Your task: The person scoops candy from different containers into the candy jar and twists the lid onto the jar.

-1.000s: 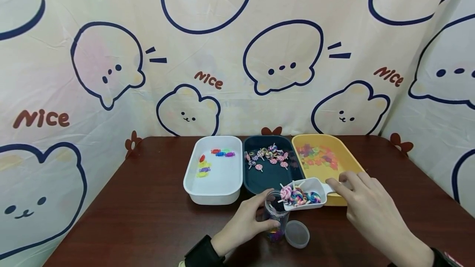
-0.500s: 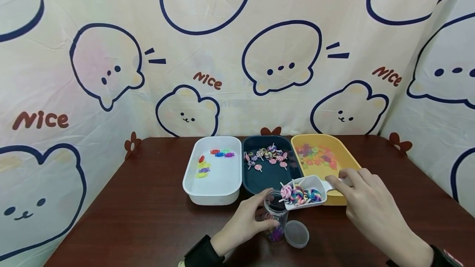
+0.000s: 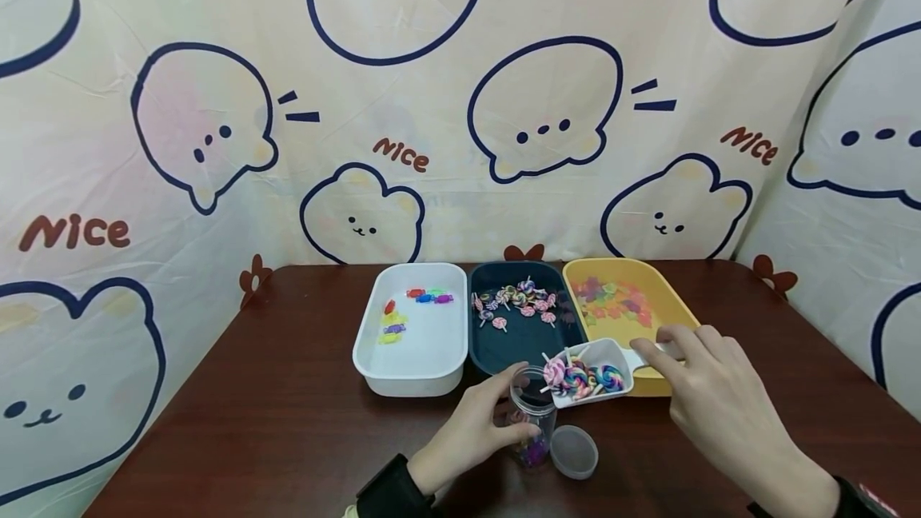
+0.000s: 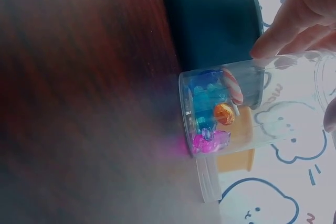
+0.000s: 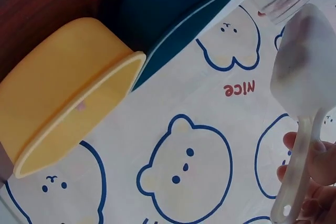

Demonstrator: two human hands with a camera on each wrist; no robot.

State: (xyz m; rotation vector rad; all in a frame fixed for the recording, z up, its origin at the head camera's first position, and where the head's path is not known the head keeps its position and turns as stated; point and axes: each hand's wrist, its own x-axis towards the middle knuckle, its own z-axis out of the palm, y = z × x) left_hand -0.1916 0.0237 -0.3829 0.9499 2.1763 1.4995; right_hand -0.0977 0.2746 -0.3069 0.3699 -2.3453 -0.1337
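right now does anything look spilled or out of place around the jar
No, nothing stands out. The scoop holds its lollipops at the mouth of the open jar, though a few poke past its rim. The lid lies beside the jar; I see no spill.

Head view forward-down over table [image 3: 288, 422]; wrist views close, turned; all 3 share jar [image 3: 538, 408], dark tray [image 3: 504, 354]

Left hand [image 3: 468, 428] gripping, thumb opposing fingers; right hand [image 3: 715, 386] gripping too (back of hand facing up in head view), knuckles showing, lying closer to right edge of table [image 3: 288, 390]. Both wrists [image 3: 799, 476] slanting inward toward far edge.
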